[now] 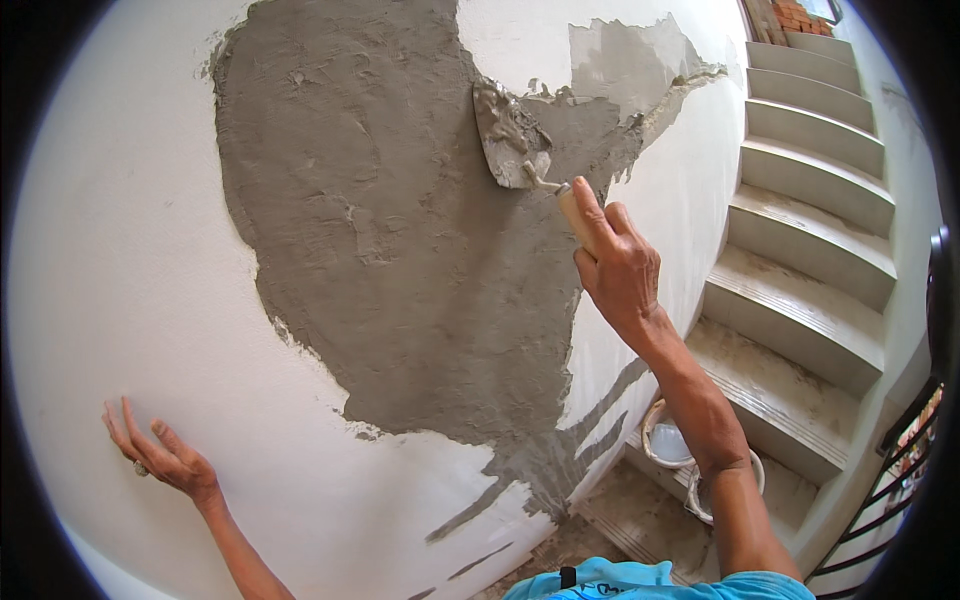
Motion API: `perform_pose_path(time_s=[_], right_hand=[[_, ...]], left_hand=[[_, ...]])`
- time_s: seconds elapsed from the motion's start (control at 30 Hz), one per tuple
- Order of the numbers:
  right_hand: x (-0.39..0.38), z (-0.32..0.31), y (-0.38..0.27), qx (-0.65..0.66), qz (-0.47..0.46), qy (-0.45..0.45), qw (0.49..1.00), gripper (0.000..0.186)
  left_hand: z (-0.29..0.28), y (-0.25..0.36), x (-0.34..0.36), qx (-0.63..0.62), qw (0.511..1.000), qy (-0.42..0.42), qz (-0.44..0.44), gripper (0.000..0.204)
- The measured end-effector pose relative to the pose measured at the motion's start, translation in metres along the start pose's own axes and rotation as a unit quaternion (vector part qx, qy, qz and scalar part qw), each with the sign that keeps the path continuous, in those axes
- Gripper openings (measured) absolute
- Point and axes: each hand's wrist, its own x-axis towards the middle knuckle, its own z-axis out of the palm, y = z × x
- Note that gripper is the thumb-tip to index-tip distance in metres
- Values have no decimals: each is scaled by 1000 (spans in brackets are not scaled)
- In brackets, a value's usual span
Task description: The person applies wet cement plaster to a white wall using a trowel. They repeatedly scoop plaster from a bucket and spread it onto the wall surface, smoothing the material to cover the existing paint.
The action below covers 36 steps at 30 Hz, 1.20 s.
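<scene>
My right hand (pixel 622 258) grips the pale handle of a trowel (pixel 508 140), its index finger stretched along the handle. Wet grey mortar lies on the trowel's blade, which is held at the upper right part of a large grey mortar patch (pixel 370 220). Whether the blade touches the wall cannot be made out. Lower left, my left hand (pixel 165 455) rests with spread fingers against the white wall (pixel 130 290), a ring on one finger and nothing held. The patch has ragged edges, with grey smears running down from its lower end.
Concrete stairs (pixel 800 225) climb along the right side. Two buckets (pixel 667 440) stand on the lower steps, partly behind my right forearm. A black metal railing (pixel 885 490) runs at the lower right, and red bricks (pixel 800 18) are stacked at the top of the stairs.
</scene>
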Motion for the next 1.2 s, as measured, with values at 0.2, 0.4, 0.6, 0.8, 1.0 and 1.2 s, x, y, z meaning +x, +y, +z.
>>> perform_pose_path(time_s=[0.2,0.4,0.6,0.8,1.0,1.2], right_hand=[[-46,-4,7,-42,-13,-32,999,79],[-33,-8,6,-25,-3,3,1000,81],[-12,13,7,-41,-11,18,999,82],[-42,3,42,-80,59,-16,995,81],[-20,7,45,-38,92,10,995,82],[-46,18,1,8,45,-21,999,82]], left_hand=[[-1,1,-1,-6,1000,-2,1,50],[-2,4,3,6,1000,-4,5,50],[0,3,0,7,1000,-2,-3,51],[1,0,-1,25,1000,-3,10,50],[1,-1,0,21,1000,0,16,49],[3,-3,-3,23,1000,3,13,50]])
